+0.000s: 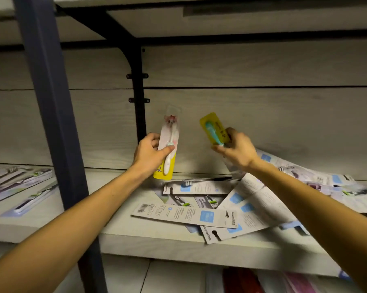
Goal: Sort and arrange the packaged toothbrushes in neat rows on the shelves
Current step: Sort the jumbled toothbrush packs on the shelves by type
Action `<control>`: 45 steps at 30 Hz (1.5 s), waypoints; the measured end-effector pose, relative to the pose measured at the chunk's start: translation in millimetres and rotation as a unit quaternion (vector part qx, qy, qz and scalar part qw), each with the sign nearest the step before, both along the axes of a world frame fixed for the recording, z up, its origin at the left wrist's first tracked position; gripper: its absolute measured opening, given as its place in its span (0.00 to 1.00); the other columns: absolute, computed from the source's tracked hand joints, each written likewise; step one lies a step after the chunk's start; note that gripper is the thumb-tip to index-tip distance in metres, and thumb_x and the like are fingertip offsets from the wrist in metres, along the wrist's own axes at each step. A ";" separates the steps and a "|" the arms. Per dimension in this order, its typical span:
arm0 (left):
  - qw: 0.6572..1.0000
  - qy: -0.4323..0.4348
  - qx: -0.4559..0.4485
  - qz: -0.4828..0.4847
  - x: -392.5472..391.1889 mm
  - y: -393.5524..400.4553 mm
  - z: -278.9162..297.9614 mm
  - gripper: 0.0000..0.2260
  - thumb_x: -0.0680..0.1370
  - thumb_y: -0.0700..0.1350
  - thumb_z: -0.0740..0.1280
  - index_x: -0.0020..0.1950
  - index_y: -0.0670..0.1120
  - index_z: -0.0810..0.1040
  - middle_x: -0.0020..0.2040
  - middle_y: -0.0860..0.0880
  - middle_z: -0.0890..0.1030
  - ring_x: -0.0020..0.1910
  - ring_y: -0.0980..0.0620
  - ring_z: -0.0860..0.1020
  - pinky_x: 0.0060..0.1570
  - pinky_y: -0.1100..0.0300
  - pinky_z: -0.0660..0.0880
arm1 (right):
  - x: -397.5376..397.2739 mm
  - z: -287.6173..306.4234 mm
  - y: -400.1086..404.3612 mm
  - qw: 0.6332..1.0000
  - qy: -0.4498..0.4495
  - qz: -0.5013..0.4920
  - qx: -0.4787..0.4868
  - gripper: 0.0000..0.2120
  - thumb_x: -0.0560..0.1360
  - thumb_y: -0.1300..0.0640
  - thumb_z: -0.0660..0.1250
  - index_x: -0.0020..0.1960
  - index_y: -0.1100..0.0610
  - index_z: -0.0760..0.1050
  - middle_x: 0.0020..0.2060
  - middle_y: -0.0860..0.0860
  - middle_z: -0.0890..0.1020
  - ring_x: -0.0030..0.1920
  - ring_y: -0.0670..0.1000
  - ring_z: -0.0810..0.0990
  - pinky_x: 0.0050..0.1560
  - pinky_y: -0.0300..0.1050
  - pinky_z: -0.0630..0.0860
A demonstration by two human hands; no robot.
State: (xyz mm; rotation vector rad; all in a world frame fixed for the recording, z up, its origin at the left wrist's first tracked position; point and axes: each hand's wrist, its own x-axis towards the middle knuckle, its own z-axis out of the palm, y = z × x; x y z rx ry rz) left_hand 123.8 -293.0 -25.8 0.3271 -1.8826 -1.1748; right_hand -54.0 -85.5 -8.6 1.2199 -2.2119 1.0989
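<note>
My left hand [150, 152] grips a long pack with a white and pink child's toothbrush [169, 142] on a yellow-bottomed card, held upright above the shelf [119, 227]. My right hand [236, 149] holds a yellow pack with a teal toothbrush [214, 129], tilted to the left. Both packs are raised in front of the shelf's back panel. Below them a loose pile of white-and-blue packaged toothbrushes [210, 210] lies criss-crossed on the shelf, some face down.
A dark blue upright post [51, 115] divides the shelf. Left of it, several packaged toothbrushes [24, 187] lie side by side in a row. A black bracket [139, 98] runs up the back panel. More packs [326, 182] spread to the right, and a lower shelf holds red and pink packages [252, 282].
</note>
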 end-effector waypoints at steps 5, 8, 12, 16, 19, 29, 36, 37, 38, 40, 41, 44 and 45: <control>0.997 0.010 -0.066 0.027 19.4 18.3 -1.1 0.12 0.72 0.48 0.76 0.51 0.52 0.76 0.48 0.55 0.85 0.47 0.53 0.84 0.50 0.46 0.81 | 34.4 7.9 16.0 0.989 0.038 -0.043 -0.139 0.18 0.72 0.40 0.72 0.49 0.51 0.71 0.39 0.47 0.81 0.39 0.54 0.79 0.38 0.49 0.75; 0.987 -0.018 -0.125 0.099 29.5 31.4 -0.3 0.12 0.72 0.53 0.75 0.51 0.52 0.76 0.47 0.57 0.84 0.47 0.51 0.83 0.47 0.49 0.80 | 56.5 14.9 21.3 0.976 -0.027 -0.018 -0.215 0.17 0.72 0.43 0.74 0.50 0.54 0.74 0.42 0.50 0.82 0.41 0.55 0.81 0.43 0.57 0.80; 0.986 -0.027 -0.129 0.101 43.6 52.6 0.8 0.11 0.72 0.51 0.75 0.50 0.50 0.78 0.46 0.55 0.85 0.45 0.50 0.83 0.46 0.50 0.80 | 77.9 23.7 33.6 0.963 -0.100 -0.001 -0.249 0.17 0.74 0.46 0.74 0.53 0.58 0.76 0.44 0.54 0.84 0.44 0.56 0.83 0.49 0.61 0.80; 0.985 -0.007 -0.142 0.101 64.0 61.2 7.2 0.13 0.73 0.53 0.75 0.52 0.52 0.76 0.49 0.57 0.85 0.46 0.54 0.83 0.46 0.50 0.81 | 97.4 25.2 37.7 0.939 -0.172 0.028 -0.297 0.16 0.76 0.46 0.71 0.53 0.58 0.77 0.42 0.53 0.83 0.40 0.50 0.79 0.52 0.59 0.80; 0.982 0.002 -0.157 0.104 82.4 65.4 8.8 0.17 0.75 0.54 0.73 0.60 0.56 0.72 0.56 0.56 0.84 0.49 0.51 0.83 0.48 0.48 0.81 | 110.0 21.5 31.1 0.917 -0.231 0.060 -0.319 0.16 0.78 0.46 0.68 0.53 0.59 0.76 0.42 0.57 0.82 0.40 0.53 0.79 0.51 0.61 0.79; 0.923 0.073 -0.347 0.148 190.5 54.6 9.8 0.24 0.79 0.54 0.68 0.71 0.54 0.63 0.62 0.47 0.82 0.44 0.49 0.85 0.35 0.51 0.83 | 203.0 11.5 -19.2 0.910 -0.152 0.167 -0.347 0.14 0.78 0.44 0.65 0.48 0.56 0.72 0.34 0.45 0.77 0.34 0.44 0.72 0.39 0.48 0.74; 0.911 0.077 -0.311 0.258 281.4 -26.4 11.0 0.24 0.77 0.57 0.68 0.70 0.58 0.62 0.59 0.54 0.83 0.45 0.48 0.85 0.38 0.48 0.83 | 312.6 15.0 -99.2 0.902 -0.066 0.273 -0.327 0.13 0.79 0.44 0.65 0.56 0.52 0.71 0.43 0.41 0.80 0.41 0.45 0.80 0.40 0.38 0.79; 0.914 0.067 -0.300 0.264 294.2 -42.5 8.8 0.24 0.77 0.58 0.67 0.70 0.59 0.62 0.59 0.56 0.82 0.46 0.48 0.85 0.38 0.48 0.82 | 329.1 16.8 -116.1 0.900 -0.057 0.278 -0.330 0.12 0.79 0.45 0.66 0.56 0.52 0.71 0.42 0.42 0.80 0.41 0.46 0.80 0.40 0.39 0.79; 0.919 0.060 -0.282 0.268 307.4 -59.2 6.7 0.25 0.77 0.59 0.67 0.70 0.60 0.62 0.60 0.57 0.81 0.47 0.49 0.85 0.39 0.47 0.82 | 344.6 18.4 -132.8 0.900 -0.045 0.276 -0.335 0.11 0.79 0.46 0.66 0.55 0.51 0.71 0.41 0.42 0.80 0.40 0.45 0.80 0.39 0.39 0.79; 0.929 0.061 -0.241 0.276 334.8 -95.2 2.9 0.24 0.76 0.60 0.67 0.70 0.60 0.63 0.59 0.59 0.82 0.47 0.52 0.84 0.39 0.48 0.83 | 372.4 18.7 -167.7 0.899 -0.033 0.282 -0.332 0.10 0.79 0.45 0.67 0.54 0.49 0.70 0.40 0.42 0.79 0.38 0.45 0.80 0.37 0.40 0.78; 0.931 0.060 -0.221 0.283 349.0 -115.2 1.3 0.23 0.77 0.59 0.67 0.69 0.61 0.63 0.57 0.61 0.82 0.47 0.54 0.84 0.40 0.48 0.82 | 384.7 16.7 -185.8 0.902 -0.033 0.285 -0.321 0.11 0.79 0.44 0.66 0.55 0.49 0.70 0.40 0.43 0.79 0.38 0.46 0.80 0.37 0.44 0.79; 0.948 0.022 -0.150 0.279 392.8 -180.8 -0.4 0.21 0.78 0.55 0.70 0.66 0.62 0.65 0.53 0.62 0.82 0.47 0.53 0.84 0.45 0.47 0.82 | 417.3 7.6 -246.6 0.918 -0.029 0.282 -0.276 0.13 0.78 0.39 0.64 0.55 0.46 0.69 0.38 0.42 0.78 0.36 0.46 0.78 0.34 0.43 0.78; 0.953 0.000 -0.132 0.272 406.9 -202.6 -2.5 0.20 0.78 0.54 0.70 0.66 0.61 0.66 0.55 0.58 0.83 0.48 0.51 0.84 0.47 0.46 0.81 | 426.8 3.1 -269.5 0.927 -0.041 0.276 -0.251 0.13 0.78 0.39 0.64 0.54 0.46 0.68 0.37 0.41 0.78 0.35 0.45 0.77 0.34 0.44 0.77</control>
